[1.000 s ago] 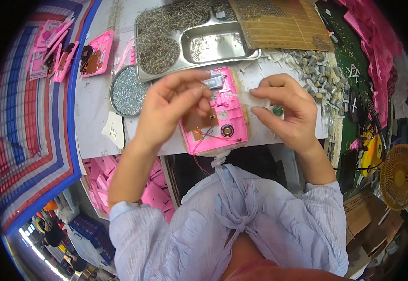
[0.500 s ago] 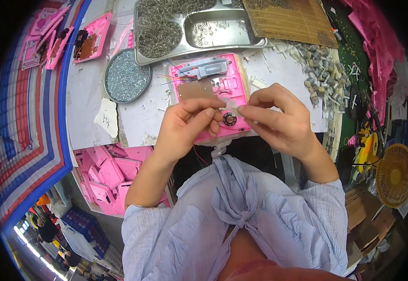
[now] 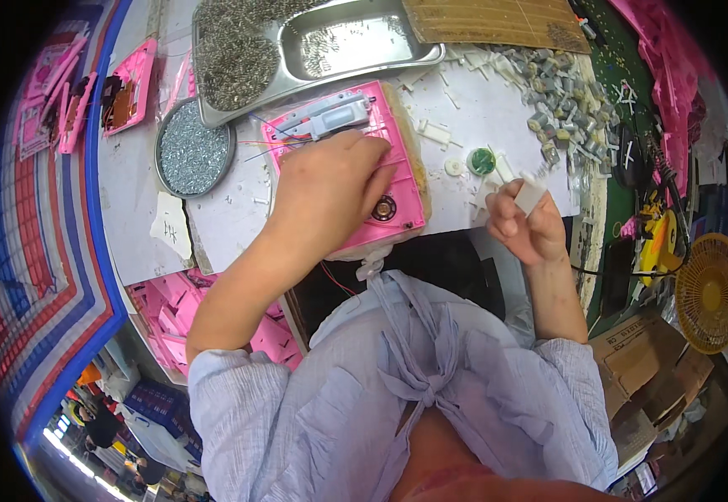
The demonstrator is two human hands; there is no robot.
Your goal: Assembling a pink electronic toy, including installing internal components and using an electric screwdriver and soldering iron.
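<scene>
A pink plastic casing (image 3: 408, 188) rests on the table in front of me, with a grey plastic part (image 3: 334, 117), loose wires and a small round black speaker (image 3: 384, 208) in it. Over its middle lies my left hand (image 3: 326, 188), back upward. Its fingertips are hidden behind the hand, so what they touch or hold does not show. To the right of the casing, my right hand (image 3: 533, 226) is raised near the table's front edge. Its curled fingers and thumb hold a small flat white square piece (image 3: 531, 196).
Left of the casing stands a round dish (image 3: 195, 149) of small silvery parts. A metal tray (image 3: 355, 78) of springs is behind, beside a brown board (image 3: 498, 23). A green-topped roll (image 3: 481, 161), white pieces and several small grey blocks (image 3: 560, 109) lie at the right.
My hands have parted: the left moved left over the casing, the right moved right and now shows the white square piece. The whole view has shifted slightly.
</scene>
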